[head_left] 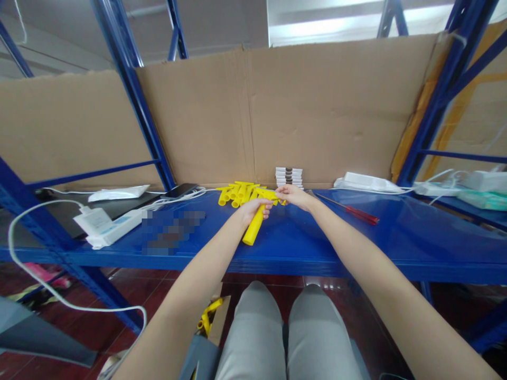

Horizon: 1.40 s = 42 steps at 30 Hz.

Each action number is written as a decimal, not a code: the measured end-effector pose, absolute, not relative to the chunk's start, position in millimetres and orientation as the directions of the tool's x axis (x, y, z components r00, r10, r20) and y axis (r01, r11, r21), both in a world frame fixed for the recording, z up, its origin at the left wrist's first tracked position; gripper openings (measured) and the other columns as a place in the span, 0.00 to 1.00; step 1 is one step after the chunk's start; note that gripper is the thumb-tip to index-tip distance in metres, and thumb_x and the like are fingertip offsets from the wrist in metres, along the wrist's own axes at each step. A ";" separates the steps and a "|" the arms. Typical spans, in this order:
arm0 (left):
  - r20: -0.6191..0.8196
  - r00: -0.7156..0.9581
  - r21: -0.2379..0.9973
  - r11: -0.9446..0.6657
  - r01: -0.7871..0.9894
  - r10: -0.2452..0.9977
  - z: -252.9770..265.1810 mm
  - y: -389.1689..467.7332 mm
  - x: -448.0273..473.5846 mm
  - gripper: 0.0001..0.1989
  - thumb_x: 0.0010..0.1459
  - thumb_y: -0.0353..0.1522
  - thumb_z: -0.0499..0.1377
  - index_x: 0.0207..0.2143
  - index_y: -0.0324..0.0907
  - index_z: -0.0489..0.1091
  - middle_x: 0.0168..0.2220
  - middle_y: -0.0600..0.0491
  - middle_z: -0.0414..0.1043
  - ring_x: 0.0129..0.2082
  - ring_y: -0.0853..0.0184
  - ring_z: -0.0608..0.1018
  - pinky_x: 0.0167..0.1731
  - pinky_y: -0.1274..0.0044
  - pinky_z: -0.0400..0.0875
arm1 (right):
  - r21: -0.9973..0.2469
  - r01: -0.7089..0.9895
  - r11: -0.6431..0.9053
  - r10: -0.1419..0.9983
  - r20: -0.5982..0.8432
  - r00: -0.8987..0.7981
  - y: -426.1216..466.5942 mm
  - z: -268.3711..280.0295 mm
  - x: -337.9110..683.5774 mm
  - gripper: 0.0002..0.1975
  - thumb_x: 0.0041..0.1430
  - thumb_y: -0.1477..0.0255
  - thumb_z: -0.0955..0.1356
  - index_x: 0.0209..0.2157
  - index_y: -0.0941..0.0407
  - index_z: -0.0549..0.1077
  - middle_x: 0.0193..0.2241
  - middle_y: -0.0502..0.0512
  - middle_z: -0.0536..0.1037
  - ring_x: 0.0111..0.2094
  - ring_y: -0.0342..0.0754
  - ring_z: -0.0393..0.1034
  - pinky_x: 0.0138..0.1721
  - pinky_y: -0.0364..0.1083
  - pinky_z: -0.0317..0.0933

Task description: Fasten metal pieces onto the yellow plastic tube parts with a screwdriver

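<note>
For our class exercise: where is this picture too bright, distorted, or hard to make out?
All in the head view: bright strips wash out white above the cardboard; wide-angle distortion seems to splay the blue posts outward; a pixelated patch masks part of the blue shelf; fine detail between left hand and right hand is too small to tell.

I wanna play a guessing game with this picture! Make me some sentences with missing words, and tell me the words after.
1. The tube in the left hand is coloured ____.
2. The screwdriver has a handle that is coloured ____.
3. That screwdriver lies to the ____ of the right hand.
4. The shelf top under the hands is coloured ____.

Missing words: yellow; red; right; blue.
</note>
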<state>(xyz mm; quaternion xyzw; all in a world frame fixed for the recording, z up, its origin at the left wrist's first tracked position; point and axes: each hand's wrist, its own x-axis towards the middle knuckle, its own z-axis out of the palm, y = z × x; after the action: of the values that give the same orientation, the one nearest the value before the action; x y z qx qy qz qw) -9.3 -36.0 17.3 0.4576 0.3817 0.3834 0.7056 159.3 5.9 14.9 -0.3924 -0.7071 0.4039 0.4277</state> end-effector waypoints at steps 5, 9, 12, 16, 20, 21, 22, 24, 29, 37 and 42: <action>-0.183 0.344 0.946 0.260 -0.194 0.921 19.6 -41.3 -6.0 0.07 0.61 0.23 0.54 0.29 0.38 0.64 0.16 0.62 0.58 0.11 0.80 0.59 0.12 0.87 0.54 | -0.908 0.211 0.361 0.887 0.264 -0.379 0.7 18.5 158.7 0.04 0.56 0.79 0.69 0.29 0.58 0.70 0.21 0.47 0.74 0.21 0.37 0.63 0.21 0.36 0.55; -0.180 0.311 0.953 0.244 -0.179 0.933 20.9 -43.6 -4.7 0.08 0.61 0.22 0.51 0.29 0.38 0.64 0.15 0.61 0.58 0.10 0.80 0.60 0.12 0.87 0.53 | -0.901 0.238 0.363 0.884 0.253 -0.392 -1.5 19.3 159.4 0.03 0.56 0.77 0.69 0.30 0.58 0.71 0.23 0.48 0.75 0.21 0.37 0.64 0.21 0.36 0.56; -0.173 0.318 0.953 0.240 -0.185 0.932 20.8 -42.3 -5.3 0.08 0.60 0.21 0.51 0.29 0.38 0.64 0.15 0.61 0.59 0.10 0.79 0.59 0.11 0.87 0.53 | -0.896 0.251 0.367 0.887 0.256 -0.384 -2.7 19.0 159.3 0.02 0.58 0.75 0.69 0.31 0.57 0.71 0.24 0.49 0.76 0.22 0.38 0.65 0.21 0.36 0.57; -0.182 0.334 0.944 0.259 -0.204 0.925 19.4 -38.5 -7.2 0.08 0.59 0.21 0.53 0.28 0.38 0.63 0.15 0.61 0.58 0.10 0.79 0.59 0.11 0.87 0.53 | -0.902 0.268 0.338 0.906 0.235 -0.353 -3.5 20.4 158.8 0.04 0.61 0.72 0.67 0.32 0.57 0.70 0.26 0.51 0.77 0.23 0.38 0.67 0.21 0.36 0.57; -0.183 0.347 0.942 0.265 -0.204 0.920 18.0 -36.2 -8.2 0.06 0.59 0.22 0.55 0.29 0.39 0.63 0.15 0.62 0.58 0.10 0.80 0.59 0.11 0.87 0.53 | -0.911 0.288 0.295 0.932 0.208 -0.298 -2.2 22.8 160.4 0.07 0.64 0.68 0.65 0.33 0.57 0.70 0.31 0.54 0.78 0.24 0.38 0.68 0.21 0.36 0.59; -0.184 0.346 0.943 0.264 -0.202 0.920 17.9 -36.1 -8.2 0.07 0.59 0.22 0.54 0.29 0.39 0.63 0.15 0.62 0.58 0.10 0.80 0.59 0.11 0.87 0.52 | -0.909 0.298 0.293 0.936 0.209 -0.285 -1.6 23.3 161.5 0.07 0.64 0.69 0.65 0.33 0.57 0.70 0.32 0.54 0.78 0.25 0.39 0.69 0.22 0.36 0.59; -0.184 0.342 0.944 0.262 -0.200 0.922 17.9 -36.1 -8.2 0.07 0.60 0.22 0.53 0.29 0.39 0.62 0.15 0.62 0.58 0.10 0.80 0.58 0.11 0.87 0.52 | -0.904 0.309 0.296 0.937 0.212 -0.276 -0.9 23.9 162.8 0.06 0.64 0.69 0.65 0.34 0.57 0.70 0.33 0.55 0.78 0.25 0.39 0.69 0.22 0.36 0.60; -0.185 0.331 0.947 0.257 -0.191 0.925 17.9 -36.1 -8.4 0.09 0.61 0.22 0.50 0.29 0.39 0.62 0.15 0.62 0.58 0.10 0.80 0.58 0.11 0.87 0.52 | -0.887 0.345 0.308 0.939 0.224 -0.262 0.8 25.2 166.3 0.05 0.62 0.71 0.67 0.33 0.57 0.70 0.32 0.55 0.78 0.25 0.39 0.69 0.22 0.36 0.60; -0.187 0.343 0.949 0.260 -0.180 0.920 16.9 -34.7 -9.5 0.06 0.59 0.22 0.52 0.31 0.40 0.62 0.16 0.62 0.59 0.10 0.79 0.60 0.11 0.87 0.54 | -0.791 0.527 0.310 0.950 0.247 -0.189 7.0 30.4 186.7 0.06 0.61 0.76 0.65 0.30 0.59 0.71 0.28 0.55 0.78 0.23 0.38 0.68 0.20 0.35 0.57; -0.186 0.348 0.946 0.263 -0.190 0.919 19.1 -35.8 -6.0 0.10 0.61 0.21 0.49 0.27 0.40 0.60 0.15 0.61 0.58 0.10 0.79 0.59 0.10 0.87 0.53 | -0.128 0.958 0.256 0.960 0.146 -0.237 -9.9 48.7 287.4 0.09 0.57 0.76 0.65 0.26 0.59 0.76 0.26 0.56 0.79 0.29 0.46 0.73 0.31 0.41 0.62; -0.217 0.339 0.943 0.286 -0.170 0.915 21.9 -37.3 -7.7 0.08 0.60 0.21 0.50 0.29 0.39 0.62 0.16 0.60 0.59 0.11 0.78 0.60 0.10 0.87 0.55 | 0.143 0.978 0.150 0.983 0.082 -0.162 -25.2 56.7 348.3 0.13 0.59 0.70 0.65 0.25 0.60 0.77 0.29 0.61 0.80 0.31 0.50 0.73 0.32 0.44 0.61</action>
<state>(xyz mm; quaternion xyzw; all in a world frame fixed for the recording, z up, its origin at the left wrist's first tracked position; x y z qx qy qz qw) -7.7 -37.3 21.9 0.4475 0.4166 0.3959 0.6852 348.3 -25.2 56.7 -0.6469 -0.7580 -0.0815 -0.0153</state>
